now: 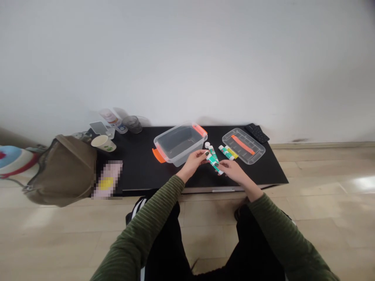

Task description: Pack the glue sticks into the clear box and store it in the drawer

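Note:
Between my two hands is a green-and-white glue stick (212,160), slanted over the front part of the black table. My left hand (193,163) pinches its upper left end, and my right hand (233,171) has its fingers closed on the lower right end. Just behind it lies another green-and-white glue stick (213,151), partly covered, beside a small round white piece (207,144). Farther right are a third green-and-white stick (226,152) and a yellow one (233,152). A clear plastic box (179,159) with orange latches stands open behind my left hand.
A clear lid (255,158) with an orange handle lies right of the sticks, near a dark keypad-like object (258,133). On the left are a paper cup (103,143), a dark glass (133,124), a white bottle (113,120) and a brown bag (67,171). A wall backs the table (140,171).

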Available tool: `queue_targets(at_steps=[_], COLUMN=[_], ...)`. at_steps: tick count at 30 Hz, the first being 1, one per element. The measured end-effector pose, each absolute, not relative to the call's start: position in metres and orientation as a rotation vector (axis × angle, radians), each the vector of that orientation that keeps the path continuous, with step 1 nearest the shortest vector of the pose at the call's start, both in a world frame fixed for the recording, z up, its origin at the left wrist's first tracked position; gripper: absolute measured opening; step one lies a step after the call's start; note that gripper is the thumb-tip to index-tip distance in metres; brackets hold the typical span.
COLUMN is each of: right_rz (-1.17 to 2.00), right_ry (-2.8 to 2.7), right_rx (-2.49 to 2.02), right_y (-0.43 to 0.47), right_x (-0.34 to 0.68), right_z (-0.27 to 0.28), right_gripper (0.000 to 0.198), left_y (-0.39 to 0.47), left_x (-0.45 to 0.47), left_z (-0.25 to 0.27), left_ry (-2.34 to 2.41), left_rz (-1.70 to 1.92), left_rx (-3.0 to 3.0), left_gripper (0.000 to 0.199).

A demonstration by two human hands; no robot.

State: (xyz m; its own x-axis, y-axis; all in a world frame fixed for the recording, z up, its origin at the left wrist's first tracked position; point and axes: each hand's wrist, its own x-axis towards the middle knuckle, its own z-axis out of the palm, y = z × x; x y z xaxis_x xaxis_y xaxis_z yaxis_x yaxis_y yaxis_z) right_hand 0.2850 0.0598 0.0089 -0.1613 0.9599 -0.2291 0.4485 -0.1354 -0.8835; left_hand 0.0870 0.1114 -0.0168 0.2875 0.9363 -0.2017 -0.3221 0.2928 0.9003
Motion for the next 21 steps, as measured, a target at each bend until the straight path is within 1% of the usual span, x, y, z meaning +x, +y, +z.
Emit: queue_targets(at_steps=[3, 6, 9, 11, 16, 21], right_rz=[0.988, 0.770, 0.575, 0.475, 0.395, 0.363], right_ry=[-1.864, -1.913, -1.890, -1.901, -1.954, -2.023], right_rx=[-1.749, -1.965, -2.173, -2.260, -2.322, -2.290], right_y=[0.069, 0.078, 0.082, 0.084, 0.087, 0.089], right_x=[0.295, 0.301, 0.301, 0.299, 0.291, 0.285], right_z=[0.011, 0.012, 0.011, 0.007, -0.003, -0.010], right_gripper=[0.025, 0.026, 0.030, 0.031, 0.031, 0.026], left_y=[0.116, 0.119, 0.116, 0.112, 0.105, 0.106], left_x=[0.092, 0.096, 0.099, 0.102, 0.107, 0.107], left_z=[-0.023, -0.029, -0.035, -0.038, -0.042, -0.040], left_ry=[1.056, 1.288, 1.393, 1.409, 1.471, 1.477], left_rz=[0.992, 0.979, 0.856, 0.722, 0.503, 0.480], left_rx=[1.041, 1.324, 1.766, 1.999, 2.178, 2.189], left_gripper=[0.031, 0.027, 0.025, 0.028, 0.035, 0.028])
